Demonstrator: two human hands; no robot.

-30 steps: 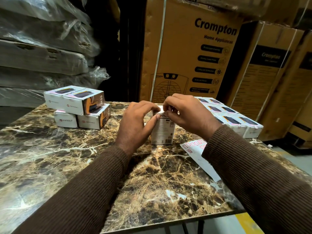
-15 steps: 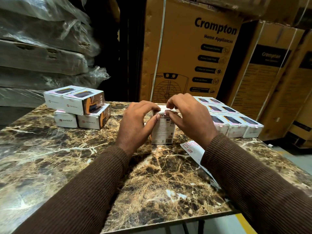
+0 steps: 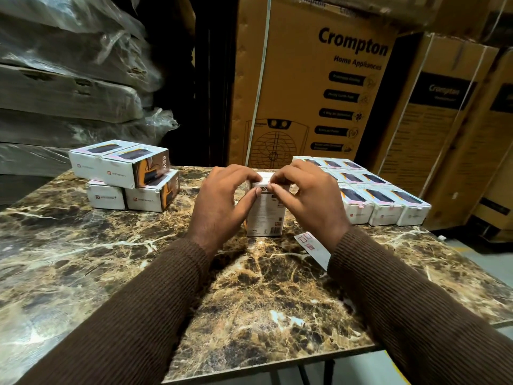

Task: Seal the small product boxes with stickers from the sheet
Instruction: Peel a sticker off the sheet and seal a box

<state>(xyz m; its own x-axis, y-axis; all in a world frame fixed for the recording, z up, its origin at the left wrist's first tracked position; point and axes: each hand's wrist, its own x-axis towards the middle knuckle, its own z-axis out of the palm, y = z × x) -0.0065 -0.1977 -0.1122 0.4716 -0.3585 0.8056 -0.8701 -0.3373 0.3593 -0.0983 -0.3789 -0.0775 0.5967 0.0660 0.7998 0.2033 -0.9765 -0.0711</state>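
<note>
Between both hands at table centre stands one small white product box [image 3: 266, 215], upright on the marble-pattern table [image 3: 263, 295]. Left hand [image 3: 222, 207] grips the box's left side: fingers curled over the top edge, thumb pressed against the near face just under the top. Right hand [image 3: 311, 201] curls over the top right corner, thumb and forefinger pinched together at the top front edge; whether a sticker sits under that pinch is too small and too covered to tell. Box top is mostly hidden by the fingers, and the print on the near face is partly covered, only a few dark letters showing.

Just right of the grip and nearer the camera lies the sticker sheet [image 3: 312, 247], flat on the table, mostly hidden under the right wrist and brown sleeve [image 3: 402, 295]; only one corner with a few pink-outlined stickers shows.

Further right of the grip, a block of white product boxes [image 3: 385, 207] lies flat in rows, touching each other; its left part is hidden behind the right hand. Small pink marks at their near top edges are hard to make out.

Well left of the grip, a stack of four product boxes [image 3: 125, 176] sits two on two, the top pair skewed over the bottom pair.

Behind the grip, beyond the table, stands a large Crompton carton [image 3: 313, 87], cut off at the top. Plastic-wrapped flat packages [image 3: 69, 79] are piled far left, blurred.
</note>
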